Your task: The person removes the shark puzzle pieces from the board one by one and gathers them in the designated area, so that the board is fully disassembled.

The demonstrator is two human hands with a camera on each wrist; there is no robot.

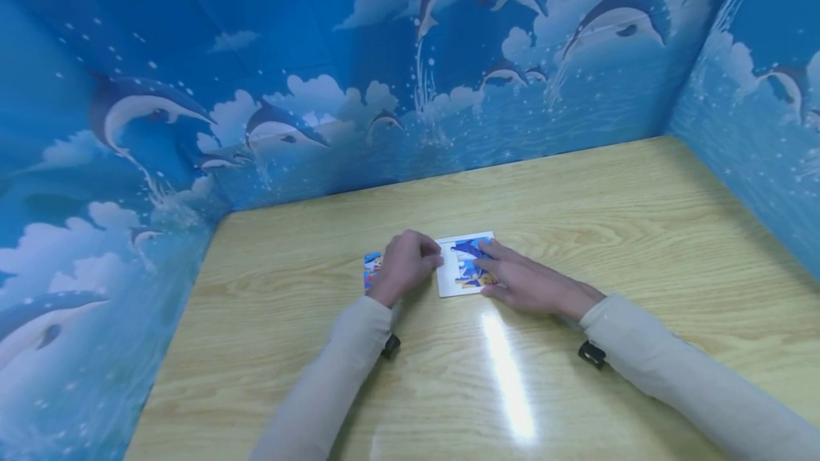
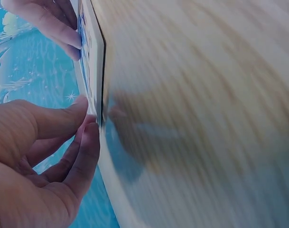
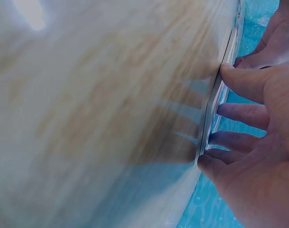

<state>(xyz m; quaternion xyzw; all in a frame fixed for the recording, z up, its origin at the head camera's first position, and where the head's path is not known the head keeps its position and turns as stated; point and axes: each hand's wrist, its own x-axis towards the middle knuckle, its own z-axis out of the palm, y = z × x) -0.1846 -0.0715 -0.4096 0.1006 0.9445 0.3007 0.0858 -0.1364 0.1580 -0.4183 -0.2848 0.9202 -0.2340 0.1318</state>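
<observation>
1. While both arms in pale sleeves reach forward over a light wooden table (image 1: 576,219), the two hands meet at a small white-bordered puzzle board (image 1: 463,290) lying flat near the table's middle.
2. The left hand (image 1: 403,265) sits at the board's left edge with its fingers curled; in the left wrist view the thumb and fingertips (image 2: 89,137) touch that thin edge, but I cannot tell whether they pinch it or only steady it.
3. The right hand (image 1: 525,283) lies on the board's right part with its fingers straight and spread, pressing flat on the blue-and-white picture; in the right wrist view its fingertips (image 3: 229,73) rest against the board's rim.
4. Just left of the left hand, partly hidden beneath it, a loose picture piece (image 1: 372,267) in blue and red lies on the table, close beside the board but not in it.
5. Judging by this, most of the picture seems already laid in the board, since colour shows across its uncovered face, while at least that one piece remains outside; the hands hide too much to say whether any gap is open.
6. Blue walls (image 1: 192,91) printed with dolphins and clouds enclose the table on the left, far and right sides.
</observation>
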